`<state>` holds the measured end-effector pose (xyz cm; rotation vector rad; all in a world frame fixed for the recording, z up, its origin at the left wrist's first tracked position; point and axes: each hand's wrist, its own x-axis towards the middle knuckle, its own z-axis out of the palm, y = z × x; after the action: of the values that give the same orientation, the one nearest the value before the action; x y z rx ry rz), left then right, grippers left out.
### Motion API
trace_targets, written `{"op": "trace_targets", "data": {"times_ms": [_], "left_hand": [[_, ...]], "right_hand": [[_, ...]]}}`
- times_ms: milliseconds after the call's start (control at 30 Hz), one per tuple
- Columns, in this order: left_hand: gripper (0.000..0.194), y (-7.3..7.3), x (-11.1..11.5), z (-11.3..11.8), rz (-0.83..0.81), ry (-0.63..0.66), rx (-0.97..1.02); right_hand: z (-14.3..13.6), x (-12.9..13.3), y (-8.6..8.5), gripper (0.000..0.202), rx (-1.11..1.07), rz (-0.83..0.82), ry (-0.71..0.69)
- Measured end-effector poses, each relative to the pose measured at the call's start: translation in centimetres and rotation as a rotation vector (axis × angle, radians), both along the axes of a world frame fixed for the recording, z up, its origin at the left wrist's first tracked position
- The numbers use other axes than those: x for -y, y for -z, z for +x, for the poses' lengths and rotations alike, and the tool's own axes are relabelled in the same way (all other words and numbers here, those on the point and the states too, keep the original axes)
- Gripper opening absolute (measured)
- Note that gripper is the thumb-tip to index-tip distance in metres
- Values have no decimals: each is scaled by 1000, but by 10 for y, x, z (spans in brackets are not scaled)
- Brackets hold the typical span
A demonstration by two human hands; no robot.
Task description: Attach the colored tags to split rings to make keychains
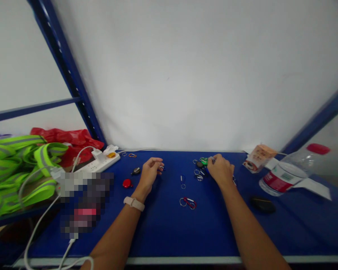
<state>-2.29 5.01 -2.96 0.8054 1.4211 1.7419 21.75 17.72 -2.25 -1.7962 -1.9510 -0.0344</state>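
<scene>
My left hand [152, 171] is closed in a pinch, with a small blue-and-silver clip [163, 168] poking out at its fingertips. On the right, my right hand [221, 169] reaches into a pile of key rings [198, 174] and small reels, among them a green one [204, 161]. Its fingers are curled together near a silvery ring, but what they grip is mostly hidden. Between the hands lie a blue carabiner [182, 180] with a ring and a red carabiner [190, 203] with rings. Left of my left hand are a black reel [136, 171] and a red reel [127, 183].
An orange carabiner [132, 155] lies at the back of the blue table [163, 232]. A white power strip [101, 163], cables and reflective yellow straps [14, 161] occupy the left. At right are a box [259, 158], a red-capped bottle [287, 174] and a dark object [262, 204].
</scene>
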Motion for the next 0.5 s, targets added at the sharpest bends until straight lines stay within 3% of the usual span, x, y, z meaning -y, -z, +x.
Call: {"op": "trace_targets", "data": {"times_ms": [133,233,500], "left_hand": [[26,3,-2,-4,31,-64,5],[26,4,-3,-10,111,-211,45],[58,-3,0,-21,184,-499,86]], "right_hand": [[-1,1,1,31,-29,79,6],[-4,0,2,28,-93,156,-43],[-24,10,12,30,-180,222,-361]]}}
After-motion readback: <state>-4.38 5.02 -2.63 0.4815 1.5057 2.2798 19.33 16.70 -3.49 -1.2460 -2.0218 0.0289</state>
